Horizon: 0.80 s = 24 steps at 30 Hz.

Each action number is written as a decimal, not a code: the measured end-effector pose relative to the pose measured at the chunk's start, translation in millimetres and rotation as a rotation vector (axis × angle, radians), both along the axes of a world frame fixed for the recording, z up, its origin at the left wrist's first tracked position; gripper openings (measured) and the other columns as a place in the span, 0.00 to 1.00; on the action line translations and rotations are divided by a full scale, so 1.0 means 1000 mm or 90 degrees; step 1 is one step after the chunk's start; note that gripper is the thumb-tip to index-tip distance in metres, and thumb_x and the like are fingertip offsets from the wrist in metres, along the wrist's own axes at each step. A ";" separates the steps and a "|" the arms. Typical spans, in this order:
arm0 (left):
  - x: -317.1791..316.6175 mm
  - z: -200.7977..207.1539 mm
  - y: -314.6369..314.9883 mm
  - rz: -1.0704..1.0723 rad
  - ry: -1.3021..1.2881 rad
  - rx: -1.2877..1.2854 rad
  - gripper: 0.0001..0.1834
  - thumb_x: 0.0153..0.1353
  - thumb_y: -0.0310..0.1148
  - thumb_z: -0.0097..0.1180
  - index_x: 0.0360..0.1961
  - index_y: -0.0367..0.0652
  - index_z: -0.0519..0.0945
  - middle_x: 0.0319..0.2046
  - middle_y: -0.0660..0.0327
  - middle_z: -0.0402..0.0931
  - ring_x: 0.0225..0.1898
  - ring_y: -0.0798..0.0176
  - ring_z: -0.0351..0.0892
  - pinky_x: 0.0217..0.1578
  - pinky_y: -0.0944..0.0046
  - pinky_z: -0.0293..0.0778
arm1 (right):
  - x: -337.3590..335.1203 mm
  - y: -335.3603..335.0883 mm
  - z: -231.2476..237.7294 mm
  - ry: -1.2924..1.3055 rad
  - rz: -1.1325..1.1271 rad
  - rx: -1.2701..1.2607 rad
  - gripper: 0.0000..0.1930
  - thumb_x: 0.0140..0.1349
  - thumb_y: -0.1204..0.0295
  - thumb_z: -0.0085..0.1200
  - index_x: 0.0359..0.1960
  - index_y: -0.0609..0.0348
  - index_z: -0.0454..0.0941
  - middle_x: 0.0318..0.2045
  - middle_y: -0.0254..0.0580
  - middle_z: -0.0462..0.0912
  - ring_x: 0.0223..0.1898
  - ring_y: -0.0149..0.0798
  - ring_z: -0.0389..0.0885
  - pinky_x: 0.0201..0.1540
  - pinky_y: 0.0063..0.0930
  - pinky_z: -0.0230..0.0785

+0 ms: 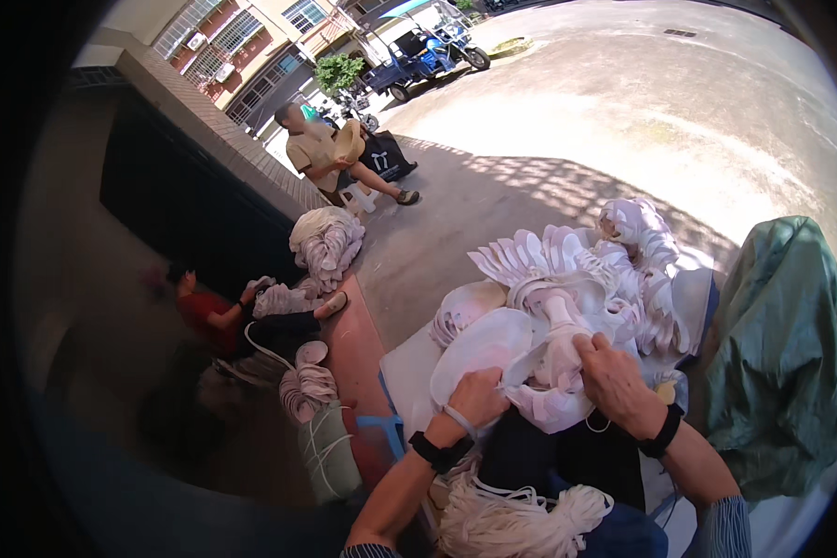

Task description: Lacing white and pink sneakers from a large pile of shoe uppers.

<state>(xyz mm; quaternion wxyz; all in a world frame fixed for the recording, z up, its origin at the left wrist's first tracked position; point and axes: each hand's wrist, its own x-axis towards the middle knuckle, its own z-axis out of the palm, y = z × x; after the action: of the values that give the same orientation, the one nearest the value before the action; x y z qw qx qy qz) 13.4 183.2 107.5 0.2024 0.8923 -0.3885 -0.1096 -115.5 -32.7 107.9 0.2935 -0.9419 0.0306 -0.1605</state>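
Note:
My left hand (477, 398) is closed on the edge of a large, pale, oval cup-shaped fabric piece (474, 358), which is tilted up. A little to the right, my right hand (617, 379) has its fingers pinched on a pinkish-white fabric piece (558, 358) that sits in folds between the two hands. Its exact kind is not clear. Nested rows of similar pale pieces (530, 253) fan out on the work surface beyond my hands. A thin loop of cord hangs below my right hand.
A bundle of cream straps (521, 521) lies on my lap. At right stands a green cloth-covered heap (777, 363). A person in red (214, 316) sits at left by stacked pale pieces (327, 246); another person (316, 153) sits farther off. A blue three-wheeled vehicle (423, 51) stands behind.

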 end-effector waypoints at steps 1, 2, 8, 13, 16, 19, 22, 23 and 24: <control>0.004 0.012 -0.006 -0.005 -0.026 0.024 0.16 0.47 0.38 0.62 0.28 0.34 0.78 0.28 0.40 0.77 0.34 0.38 0.78 0.37 0.49 0.74 | 0.009 -0.005 0.004 -0.046 -0.007 -0.009 0.11 0.56 0.80 0.46 0.42 0.64 0.65 0.33 0.55 0.74 0.29 0.57 0.79 0.30 0.46 0.73; 0.009 0.020 -0.009 -0.001 -0.048 0.047 0.17 0.45 0.38 0.63 0.28 0.33 0.78 0.27 0.40 0.77 0.33 0.39 0.78 0.36 0.50 0.74 | 0.015 -0.009 0.010 -0.087 -0.005 -0.022 0.11 0.55 0.80 0.46 0.41 0.65 0.65 0.33 0.55 0.74 0.29 0.58 0.79 0.30 0.46 0.73; 0.011 0.032 -0.018 0.002 -0.019 0.070 0.18 0.43 0.38 0.64 0.29 0.32 0.80 0.27 0.42 0.79 0.33 0.43 0.81 0.36 0.54 0.75 | 0.017 -0.013 0.009 -0.112 -0.010 -0.040 0.12 0.54 0.78 0.50 0.39 0.67 0.67 0.33 0.55 0.74 0.29 0.56 0.81 0.29 0.43 0.75; -0.007 0.030 0.003 0.008 0.011 0.064 0.20 0.44 0.37 0.66 0.34 0.31 0.80 0.29 0.43 0.80 0.33 0.48 0.81 0.36 0.57 0.74 | 0.003 0.005 0.016 -0.076 0.016 -0.077 0.21 0.52 0.81 0.52 0.49 0.64 0.63 0.34 0.52 0.70 0.30 0.56 0.79 0.30 0.44 0.73; -0.032 0.029 0.021 0.025 0.034 0.048 0.20 0.44 0.38 0.65 0.30 0.31 0.78 0.27 0.41 0.78 0.32 0.41 0.80 0.35 0.53 0.74 | -0.022 0.021 0.024 -0.038 0.047 -0.087 0.22 0.51 0.81 0.52 0.49 0.65 0.63 0.34 0.52 0.70 0.30 0.55 0.79 0.30 0.43 0.73; -0.052 0.018 0.042 0.015 -0.007 0.018 0.19 0.46 0.36 0.65 0.31 0.32 0.74 0.24 0.43 0.77 0.31 0.40 0.78 0.33 0.51 0.73 | -0.053 0.037 -0.003 -0.046 0.044 -0.144 0.21 0.54 0.77 0.50 0.50 0.67 0.63 0.34 0.50 0.71 0.26 0.50 0.80 0.26 0.38 0.74; -0.064 0.022 0.051 0.009 -0.046 0.010 0.18 0.47 0.34 0.64 0.33 0.36 0.69 0.22 0.45 0.76 0.30 0.39 0.78 0.32 0.49 0.72 | -0.069 0.055 -0.011 -0.043 0.042 -0.199 0.21 0.56 0.75 0.49 0.51 0.68 0.63 0.34 0.49 0.71 0.24 0.45 0.80 0.22 0.34 0.74; -0.070 0.023 0.055 0.018 -0.048 0.047 0.19 0.47 0.35 0.65 0.33 0.35 0.70 0.23 0.45 0.76 0.29 0.40 0.78 0.30 0.50 0.72 | -0.073 0.062 -0.010 -0.018 0.049 -0.197 0.21 0.56 0.75 0.48 0.53 0.67 0.62 0.35 0.49 0.71 0.24 0.47 0.80 0.22 0.35 0.74; -0.075 0.023 0.061 0.024 -0.053 0.087 0.20 0.46 0.36 0.66 0.33 0.35 0.70 0.24 0.45 0.77 0.29 0.41 0.79 0.29 0.51 0.73 | -0.075 0.067 -0.009 0.005 0.053 -0.192 0.22 0.57 0.75 0.47 0.54 0.65 0.62 0.35 0.49 0.70 0.24 0.48 0.80 0.23 0.36 0.73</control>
<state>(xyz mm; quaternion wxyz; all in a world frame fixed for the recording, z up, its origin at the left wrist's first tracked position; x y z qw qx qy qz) -61.6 243.9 130.3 0.1271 0.9148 -0.3715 -0.0950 -190.4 34.5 99.0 0.1551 -0.9763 -0.0316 -0.1477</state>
